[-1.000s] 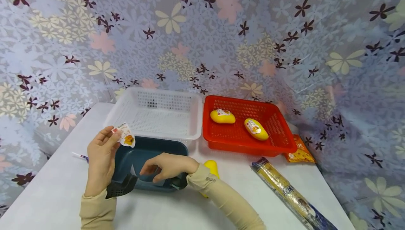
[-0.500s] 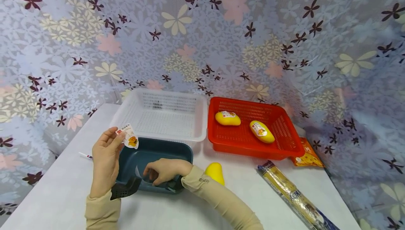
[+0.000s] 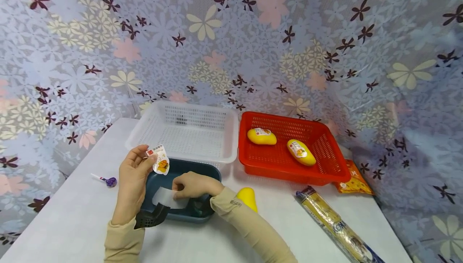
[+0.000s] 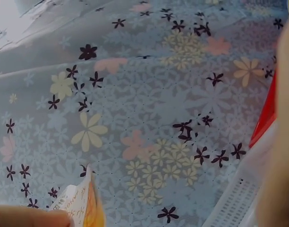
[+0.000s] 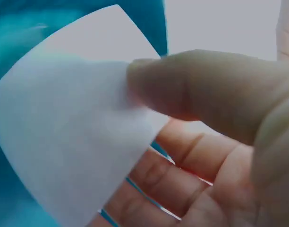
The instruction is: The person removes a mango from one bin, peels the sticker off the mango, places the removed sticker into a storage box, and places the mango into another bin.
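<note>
My left hand [image 3: 134, 180] pinches a small white sticker [image 3: 158, 160] with a mango picture between thumb and fingers, above the left end of a dark teal bin [image 3: 207, 168]. In the left wrist view the sticker [image 4: 82, 208] appears slightly bent. Over the bin, my right hand [image 3: 197, 185] pinches a piece of plain white paper [image 3: 168, 198]. The right wrist view has my thumb [image 5: 182, 87] on top of this paper [image 5: 64, 137] and the fingers below it. Beside the right sleeve lies a yellow mango [image 3: 247, 198], partly hidden.
Behind the bin stands a white basket [image 3: 231, 150]. A red basket [image 3: 285, 177] to its right contains two mangoes with stickers, one [image 3: 262, 136] left of the other [image 3: 301, 153]. A lollipop [image 3: 110, 181], a long noodle packet [image 3: 336, 224] and an orange snack bag [image 3: 355, 179] lie around.
The left hand with the sticker has moved right, baring the lollipop. The right hand's fingers have closed on the white paper, which now shows its broad face.
</note>
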`<state>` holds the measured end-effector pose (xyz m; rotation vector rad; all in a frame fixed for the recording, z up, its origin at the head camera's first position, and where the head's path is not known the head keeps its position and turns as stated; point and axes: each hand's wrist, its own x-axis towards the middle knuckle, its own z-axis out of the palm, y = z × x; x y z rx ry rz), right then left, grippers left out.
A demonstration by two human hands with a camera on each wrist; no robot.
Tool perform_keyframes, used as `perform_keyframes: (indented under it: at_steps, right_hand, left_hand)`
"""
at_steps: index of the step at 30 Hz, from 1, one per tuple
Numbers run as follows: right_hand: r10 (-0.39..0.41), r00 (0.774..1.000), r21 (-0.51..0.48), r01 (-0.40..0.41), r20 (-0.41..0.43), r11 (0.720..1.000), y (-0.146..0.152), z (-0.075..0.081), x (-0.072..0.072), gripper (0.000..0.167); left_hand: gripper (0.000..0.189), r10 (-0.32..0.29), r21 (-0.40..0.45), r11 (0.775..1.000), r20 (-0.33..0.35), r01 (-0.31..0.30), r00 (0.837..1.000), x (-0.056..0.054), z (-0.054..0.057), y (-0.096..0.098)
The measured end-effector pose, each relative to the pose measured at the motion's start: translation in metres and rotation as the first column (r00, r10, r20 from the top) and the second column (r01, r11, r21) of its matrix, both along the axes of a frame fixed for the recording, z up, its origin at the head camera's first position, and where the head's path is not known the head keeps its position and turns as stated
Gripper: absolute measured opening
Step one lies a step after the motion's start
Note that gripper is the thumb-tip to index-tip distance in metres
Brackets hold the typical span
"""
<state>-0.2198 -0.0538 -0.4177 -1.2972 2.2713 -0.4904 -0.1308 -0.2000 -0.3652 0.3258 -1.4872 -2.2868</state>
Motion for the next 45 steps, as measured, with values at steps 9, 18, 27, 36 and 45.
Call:
perform_keyframes:
  at_steps: [9,18,27,36,45]
  right_hand:
    - [-0.169,0.973,-0.41,0.22,0.158,0.885,0.046,0.024,0.008,0.006]
    - [-0.172,0.941,-0.62,0.323,0.292,0.715,0.071,0.013,0.015,0.012]
    - [-0.179,0.913,-0.676,0.394,0.367,0.623,0.074,-0.005,0.023,0.005]
    - [-0.198,0.895,-0.656,0.43,0.4,0.62,0.074,-0.011,0.026,0.026]
    - [-0.187,0.954,-0.724,0.299,0.234,0.622,0.077,-0.016,0.026,0.037]
  left_hand:
    - [0.025,-0.083,-0.033,0.996,-0.015,0.082,0.996,-0.002,-0.002,0.013]
    - [0.022,-0.171,-0.082,0.982,0.005,0.17,0.985,-0.003,-0.002,0.026]
    - [0.028,-0.176,-0.201,0.963,0.046,0.182,0.983,0.002,0.0,0.038]
    - [0.029,-0.059,-0.186,0.982,-0.068,0.045,0.996,0.008,0.007,0.038]
    - [0.03,-0.147,-0.263,0.955,-0.011,0.139,0.989,0.005,0.002,0.053]
